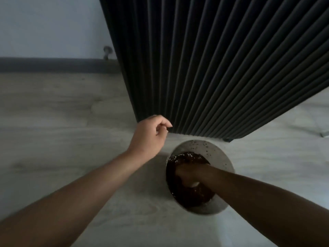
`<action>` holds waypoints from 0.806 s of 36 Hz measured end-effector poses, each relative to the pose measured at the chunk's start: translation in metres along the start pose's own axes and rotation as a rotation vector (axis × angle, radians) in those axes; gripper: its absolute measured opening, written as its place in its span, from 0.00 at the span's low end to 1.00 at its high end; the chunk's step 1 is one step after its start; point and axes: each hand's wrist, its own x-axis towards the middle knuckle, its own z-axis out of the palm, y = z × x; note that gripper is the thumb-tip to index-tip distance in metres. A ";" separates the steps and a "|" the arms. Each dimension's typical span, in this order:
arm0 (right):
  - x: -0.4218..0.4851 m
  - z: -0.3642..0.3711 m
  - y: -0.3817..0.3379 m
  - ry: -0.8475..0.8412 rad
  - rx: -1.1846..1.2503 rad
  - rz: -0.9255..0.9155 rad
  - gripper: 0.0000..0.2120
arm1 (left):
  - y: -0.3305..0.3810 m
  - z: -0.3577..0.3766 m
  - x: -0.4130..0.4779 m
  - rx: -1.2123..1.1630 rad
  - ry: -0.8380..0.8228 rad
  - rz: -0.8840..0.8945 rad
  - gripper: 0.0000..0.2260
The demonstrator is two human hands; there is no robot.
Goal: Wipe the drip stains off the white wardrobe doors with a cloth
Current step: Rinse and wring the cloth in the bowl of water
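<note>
Cloth (pixel 194 184) clenched in right grip (pixel 187 173), inside bowl (pixel 201 146).

A home room: pleated dark curtain (pixel 222 68), wood-look floor (pixel 53 113), skirting (pixel 53 65).

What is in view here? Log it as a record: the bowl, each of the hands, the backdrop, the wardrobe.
bowl: pale, splattered inside, on the floor, holding dark liquid
left hand: above the floor, fingers loosely curled, holding nothing
right hand: sunk in the dark liquid; grip hidden
backdrop: dark pleated curtain, pale wall
wardrobe doors: not in view
</note>
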 end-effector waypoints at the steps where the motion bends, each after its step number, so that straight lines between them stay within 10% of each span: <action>1: -0.002 -0.002 0.000 0.050 0.006 0.018 0.18 | 0.004 -0.002 0.006 0.018 -0.015 0.041 0.10; 9: -0.042 0.003 -0.002 0.137 0.014 0.054 0.14 | 0.038 0.000 -0.009 0.221 -0.384 0.210 0.09; 19: -0.105 -0.033 0.002 0.338 0.115 0.037 0.09 | 0.052 -0.002 -0.037 0.224 -0.423 0.107 0.06; 29: -0.176 -0.070 0.002 0.451 1.045 -0.218 0.08 | 0.074 -0.014 -0.039 -0.097 -0.692 -0.291 0.20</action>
